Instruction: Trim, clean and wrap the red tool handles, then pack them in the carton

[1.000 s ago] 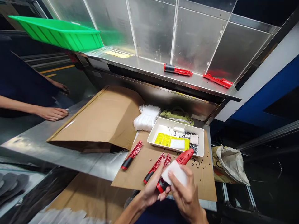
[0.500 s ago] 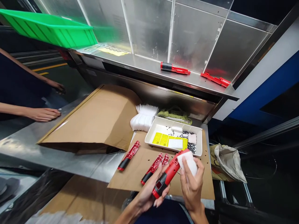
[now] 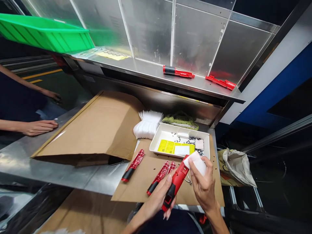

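I'm standing in a workshop, or a corner of a factory floor. The metal shelf [image 3: 136, 69] over a metal worktop [image 3: 94, 175], the green plastic crate [image 3: 68, 40] and the white tray [image 3: 163, 132] of small black parts [image 3: 200, 151] say assembly bench. So do the red-and-black casing [image 3: 179, 179] being handled and the open shells [image 3: 133, 165] on a cardboard sheet [image 3: 131, 192]. Near a co-worker [image 3: 19, 97], yellow lines [image 3: 42, 74] mark the floor.

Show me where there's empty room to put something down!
There's bare metal on the shelf, between the yellow sheet and the red-and-black part, and on the table, between the brown box and the front edge. It's crowded by the white tray: red pieces lie on the cardboard, and the hands hold a casing and a white pad.
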`<state>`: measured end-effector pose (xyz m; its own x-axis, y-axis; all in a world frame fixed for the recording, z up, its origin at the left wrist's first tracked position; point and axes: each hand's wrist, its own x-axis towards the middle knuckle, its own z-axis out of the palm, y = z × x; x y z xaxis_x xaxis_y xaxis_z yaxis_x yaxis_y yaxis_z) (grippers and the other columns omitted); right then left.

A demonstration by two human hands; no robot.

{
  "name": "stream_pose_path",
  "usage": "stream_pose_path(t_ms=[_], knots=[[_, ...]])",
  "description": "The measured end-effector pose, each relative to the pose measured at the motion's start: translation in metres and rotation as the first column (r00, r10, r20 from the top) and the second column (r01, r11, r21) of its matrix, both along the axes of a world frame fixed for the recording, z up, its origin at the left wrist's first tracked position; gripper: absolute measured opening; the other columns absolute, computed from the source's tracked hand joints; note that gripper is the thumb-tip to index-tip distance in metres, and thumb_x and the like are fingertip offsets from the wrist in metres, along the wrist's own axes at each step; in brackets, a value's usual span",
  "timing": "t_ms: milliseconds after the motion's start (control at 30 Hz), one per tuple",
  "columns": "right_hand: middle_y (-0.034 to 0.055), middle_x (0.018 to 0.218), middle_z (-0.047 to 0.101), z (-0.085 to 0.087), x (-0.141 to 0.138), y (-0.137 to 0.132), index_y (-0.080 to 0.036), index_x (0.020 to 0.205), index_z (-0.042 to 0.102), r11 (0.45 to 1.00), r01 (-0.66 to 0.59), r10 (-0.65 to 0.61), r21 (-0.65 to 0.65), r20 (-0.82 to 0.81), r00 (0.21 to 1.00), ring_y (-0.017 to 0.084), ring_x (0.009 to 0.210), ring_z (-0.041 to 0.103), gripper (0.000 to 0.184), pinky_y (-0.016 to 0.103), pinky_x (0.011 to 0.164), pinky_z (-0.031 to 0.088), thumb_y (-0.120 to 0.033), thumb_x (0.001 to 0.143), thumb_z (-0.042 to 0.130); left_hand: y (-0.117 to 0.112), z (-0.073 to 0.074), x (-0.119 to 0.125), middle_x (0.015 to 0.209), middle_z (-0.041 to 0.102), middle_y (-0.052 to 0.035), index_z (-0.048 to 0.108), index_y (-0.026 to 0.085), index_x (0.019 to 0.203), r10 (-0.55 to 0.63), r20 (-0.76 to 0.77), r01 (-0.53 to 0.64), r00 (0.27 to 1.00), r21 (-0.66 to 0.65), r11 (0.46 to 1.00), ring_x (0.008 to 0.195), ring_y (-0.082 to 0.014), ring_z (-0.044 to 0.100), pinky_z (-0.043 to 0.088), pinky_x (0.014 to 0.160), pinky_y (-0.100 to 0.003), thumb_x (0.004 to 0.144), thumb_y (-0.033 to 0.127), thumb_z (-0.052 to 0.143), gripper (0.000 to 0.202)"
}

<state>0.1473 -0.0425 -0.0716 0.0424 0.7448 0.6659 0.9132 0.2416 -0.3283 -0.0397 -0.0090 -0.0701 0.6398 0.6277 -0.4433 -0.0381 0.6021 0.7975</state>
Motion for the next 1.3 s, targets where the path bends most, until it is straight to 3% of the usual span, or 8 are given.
stream_pose_path(t_ms=[267, 467, 633, 767, 933, 1067, 1200, 1300], knots=[[0.0136, 0.132, 0.046, -0.008, -0.002, -0.007, -0.030, 0.135, 0.060, 0.998, 0.004, -0.006, -0.058, -0.032, 0.999, 0.023, 0.117, 0.058, 0.042, 0.029, 0.081, 0.058, -0.016, 0.097, 0.048, -0.005, 0.000, -0.007, 0.047, 0.056, 0.0033, 0.016, 0.015, 0.157, 0.055, -0.035, -0.056, 0.998, -0.047, 0.997, 0.032, -0.0117, 0.048, 0.036, 0.033, -0.018, 0.084, 0.077, 0.043, 0.099], [0.0141, 0.130, 0.048, -0.006, -0.002, -0.001, -0.029, 0.131, 0.063, 0.998, -0.028, 0.028, -0.063, -0.006, 1.000, 0.024, 0.115, 0.059, 0.041, 0.032, 0.080, 0.059, -0.015, 0.097, 0.047, -0.008, -0.003, -0.003, 0.047, 0.056, 0.0020, 0.021, 0.014, 0.156, -0.038, -0.063, 0.037, 0.997, -0.017, 0.999, 0.035, -0.0128, 0.051, 0.040, 0.034, -0.018, 0.077, 0.081, 0.049, 0.107], [0.0140, 0.133, 0.046, -0.011, 0.001, -0.004, -0.028, 0.134, 0.061, 0.997, -0.035, 0.029, -0.064, -0.089, 0.996, 0.022, 0.118, 0.058, 0.043, 0.030, 0.082, 0.058, -0.013, 0.096, 0.046, -0.008, -0.007, -0.003, 0.047, 0.055, 0.0040, 0.015, 0.016, 0.157, 0.084, -0.061, -0.088, 0.995, -0.072, 0.994, 0.033, -0.0107, 0.046, 0.034, 0.032, -0.017, 0.079, 0.081, 0.044, 0.106], [0.0138, 0.131, 0.049, -0.013, 0.002, 0.001, -0.029, 0.130, 0.064, 0.999, 0.001, -0.006, -0.047, -0.102, 0.995, 0.024, 0.115, 0.060, 0.040, 0.033, 0.081, 0.058, -0.017, 0.097, 0.046, -0.009, -0.007, -0.003, 0.045, 0.056, 0.0029, 0.012, 0.012, 0.157, -0.003, -0.031, 0.000, 1.000, -0.093, 0.996, 0.033, -0.0135, 0.049, 0.034, 0.032, -0.019, 0.076, 0.082, 0.049, 0.113], [0.0143, 0.135, 0.045, -0.017, -0.005, 0.002, -0.029, 0.135, 0.059, 0.996, -0.058, 0.050, -0.069, -0.101, 0.994, 0.023, 0.119, 0.057, 0.045, 0.032, 0.083, 0.058, -0.014, 0.096, 0.045, -0.007, 0.000, -0.006, 0.050, 0.057, 0.0028, 0.022, 0.019, 0.155, 0.118, -0.050, -0.123, 0.992, -0.104, 0.987, 0.036, -0.0105, 0.047, 0.034, 0.035, -0.018, 0.089, 0.069, 0.045, 0.087], [0.0133, 0.134, 0.044, -0.017, 0.016, 0.014, -0.029, 0.131, 0.063, 0.997, 0.004, -0.013, -0.076, -0.112, 0.994, 0.025, 0.121, 0.055, 0.039, 0.037, 0.088, 0.055, -0.019, 0.098, 0.045, -0.005, 0.001, -0.013, 0.048, 0.056, 0.0034, 0.023, 0.021, 0.155, 0.054, 0.001, -0.053, 0.999, -0.187, 0.981, 0.033, -0.0100, 0.043, 0.026, 0.033, -0.017, 0.090, 0.065, 0.047, 0.082], [0.0123, 0.129, 0.044, -0.009, 0.042, 0.018, -0.025, 0.130, 0.064, 0.991, 0.115, -0.129, -0.070, -0.236, 0.963, 0.024, 0.118, 0.054, 0.036, 0.039, 0.093, 0.051, -0.027, 0.100, 0.045, -0.001, -0.002, -0.023, 0.047, 0.054, 0.0030, 0.045, 0.022, 0.144, 0.051, 0.082, -0.025, 0.995, -0.284, 0.958, 0.030, -0.0078, 0.038, 0.021, 0.030, -0.017, 0.089, 0.068, 0.046, 0.073], [0.0123, 0.132, 0.042, -0.008, 0.032, 0.006, -0.026, 0.135, 0.060, 0.994, 0.098, -0.106, -0.041, -0.284, 0.953, 0.025, 0.123, 0.050, 0.038, 0.041, 0.097, 0.048, -0.027, 0.100, 0.046, 0.004, -0.001, -0.024, 0.044, 0.052, 0.0031, 0.058, 0.016, 0.130, 0.047, 0.098, -0.011, 0.994, -0.339, 0.941, 0.028, -0.0058, 0.037, 0.017, 0.029, -0.015, 0.090, 0.067, 0.045, 0.067]])
